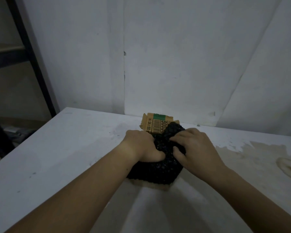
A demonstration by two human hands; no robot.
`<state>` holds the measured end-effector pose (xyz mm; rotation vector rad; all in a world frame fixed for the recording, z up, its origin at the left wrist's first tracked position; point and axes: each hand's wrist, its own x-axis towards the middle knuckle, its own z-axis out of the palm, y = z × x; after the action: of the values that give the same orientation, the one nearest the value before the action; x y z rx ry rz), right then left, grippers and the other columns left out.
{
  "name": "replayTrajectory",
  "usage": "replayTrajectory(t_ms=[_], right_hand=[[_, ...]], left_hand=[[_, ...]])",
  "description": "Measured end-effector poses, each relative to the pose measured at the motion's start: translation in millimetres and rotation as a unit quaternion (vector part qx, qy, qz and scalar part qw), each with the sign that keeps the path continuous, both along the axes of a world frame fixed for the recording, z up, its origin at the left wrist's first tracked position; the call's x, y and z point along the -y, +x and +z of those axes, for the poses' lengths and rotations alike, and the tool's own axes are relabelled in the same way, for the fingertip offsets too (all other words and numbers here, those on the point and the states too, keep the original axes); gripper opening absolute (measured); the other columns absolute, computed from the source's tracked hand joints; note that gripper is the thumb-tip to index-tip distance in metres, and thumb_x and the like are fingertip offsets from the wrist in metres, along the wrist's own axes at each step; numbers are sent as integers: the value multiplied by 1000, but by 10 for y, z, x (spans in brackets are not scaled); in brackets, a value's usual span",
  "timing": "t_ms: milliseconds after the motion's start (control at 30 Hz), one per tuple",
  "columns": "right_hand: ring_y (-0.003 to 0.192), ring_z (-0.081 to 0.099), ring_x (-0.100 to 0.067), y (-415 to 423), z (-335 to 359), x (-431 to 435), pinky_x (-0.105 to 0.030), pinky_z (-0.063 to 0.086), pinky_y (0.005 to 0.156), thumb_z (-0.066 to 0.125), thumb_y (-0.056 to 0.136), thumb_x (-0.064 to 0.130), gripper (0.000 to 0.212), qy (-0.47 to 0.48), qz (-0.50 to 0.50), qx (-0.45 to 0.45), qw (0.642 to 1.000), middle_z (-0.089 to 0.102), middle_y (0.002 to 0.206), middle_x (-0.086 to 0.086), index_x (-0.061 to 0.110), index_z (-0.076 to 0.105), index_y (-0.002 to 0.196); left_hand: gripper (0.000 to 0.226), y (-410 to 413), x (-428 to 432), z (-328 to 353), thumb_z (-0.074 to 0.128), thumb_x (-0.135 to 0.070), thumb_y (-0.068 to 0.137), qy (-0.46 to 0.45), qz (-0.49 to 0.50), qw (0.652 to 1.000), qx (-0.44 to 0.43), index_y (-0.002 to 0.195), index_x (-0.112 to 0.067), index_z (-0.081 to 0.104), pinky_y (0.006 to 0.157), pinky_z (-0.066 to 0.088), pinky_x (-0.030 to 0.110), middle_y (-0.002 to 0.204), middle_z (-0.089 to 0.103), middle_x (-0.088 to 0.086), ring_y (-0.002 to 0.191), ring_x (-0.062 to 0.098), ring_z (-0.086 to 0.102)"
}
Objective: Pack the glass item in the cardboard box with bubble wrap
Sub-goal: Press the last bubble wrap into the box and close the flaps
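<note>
A: Two walls and a table, is that the whole room?

B: Nearly. At far left a dark rack (33,68) stands beyond the table's left edge. The wall (175,56) behind is pale, with a seam running down to the far edge.

A: And the table (57,157) itself?

B: White and scuffed, with grey smudges on its left half.

A: Then the hands?

B: The left hand (141,145) has its fingers curled down into the black wrap (158,170) and grips its left side. The wrap is a bundle lying on the box (156,125), near the middle of the far edge.

A: How much of the box shows?

B: A flap with a barcode and green tape sticks up behind the wrap, and a thin strip of card shows under its near side. No glass can be seen, so I cannot tell where it is.

A: The right hand (193,147)?

B: Its fingers are bent over a fold of the wrap and the thumb pinches in from below.

A: Further right?

B: A large brownish stain (259,157) spreads towards the right edge.
</note>
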<state>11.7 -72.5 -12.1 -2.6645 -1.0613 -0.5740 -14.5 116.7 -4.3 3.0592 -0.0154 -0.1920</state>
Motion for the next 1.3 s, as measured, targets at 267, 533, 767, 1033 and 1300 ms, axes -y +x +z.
replayTrajectory(t_ms=[267, 533, 767, 1033, 1300], right_hand=[[141, 22, -28, 200, 232, -274, -43, 7, 114, 51, 75, 53, 43, -208, -27, -118, 971, 62, 120, 2, 28, 73, 103], [147, 6, -30, 333, 196, -409, -54, -10, 117, 42, 83, 53, 51, -296, -35, -229, 927, 49, 140, -5, 23, 64, 119], [110, 54, -14, 135, 129, -57, -36, 43, 95, 58, 78, 52, 39, 44, 58, -50, 996, 67, 102, 9, 27, 69, 106], [104, 50, -21, 172, 60, 85, -37, 38, 91, 41, 83, 44, 49, -33, 25, -25, 999, 67, 106, 10, 26, 72, 117], [136, 23, -20, 333, 140, -219, -35, 8, 111, 21, 75, 49, 61, -199, 67, -72, 975, 65, 116, 11, 26, 73, 97]], left_hand=[[47, -18, -30, -72, 42, -70, 69, -1, -13, 999, 48, 74, -25, 57, 67, 38, 32, 82, 60, -5, 75, 17, 56], [47, -13, -69, -135, 40, -67, 66, -11, -24, 997, 70, 75, -24, 57, 63, 38, 30, 85, 59, -4, 76, 17, 57], [48, 11, -57, -86, 41, -71, 70, 0, -19, 999, 37, 78, -26, 58, 66, 39, 31, 84, 59, -5, 80, 18, 57], [46, 30, -36, -25, 48, -70, 73, 6, -7, 1000, 3, 76, -25, 57, 61, 36, 30, 78, 60, -6, 71, 15, 56], [46, 143, -2, 124, 53, -72, 69, 43, -10, 997, -61, 75, -27, 53, 66, 42, 29, 80, 60, -5, 75, 16, 58]])
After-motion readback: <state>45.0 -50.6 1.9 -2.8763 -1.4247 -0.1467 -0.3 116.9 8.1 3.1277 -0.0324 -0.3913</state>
